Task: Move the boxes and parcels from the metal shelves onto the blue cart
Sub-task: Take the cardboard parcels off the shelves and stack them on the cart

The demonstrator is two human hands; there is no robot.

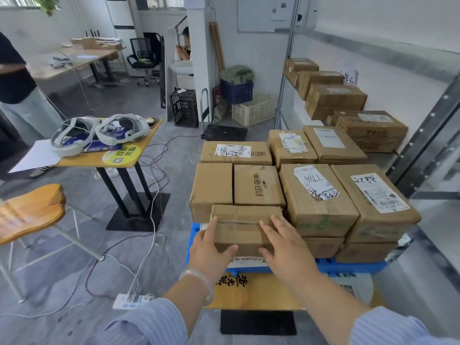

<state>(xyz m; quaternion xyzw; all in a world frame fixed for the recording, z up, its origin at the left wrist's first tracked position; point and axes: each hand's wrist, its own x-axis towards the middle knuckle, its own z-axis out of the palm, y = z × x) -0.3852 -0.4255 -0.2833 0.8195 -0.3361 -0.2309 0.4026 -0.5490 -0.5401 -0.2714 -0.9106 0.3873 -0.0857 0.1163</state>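
Note:
A small taped cardboard box (245, 220) sits at the near left edge of the blue cart (353, 266). My left hand (209, 247) lies against its left side, thumb on the front face. Over its right front corner rests my right hand (286, 245) with fingers spread. Several larger labelled boxes (316, 195) are stacked on the cart behind and to the right. More cardboard boxes (336, 99) stand in a row on the metal shelf (288, 78) at the right.
A small wooden table (139, 145) with two headsets stands to the left, cables and a power strip (129, 300) on the floor below it. A wooden stool (29, 212) is at far left. A person stands at the left edge. Crates and a black hand truck sit beyond the cart.

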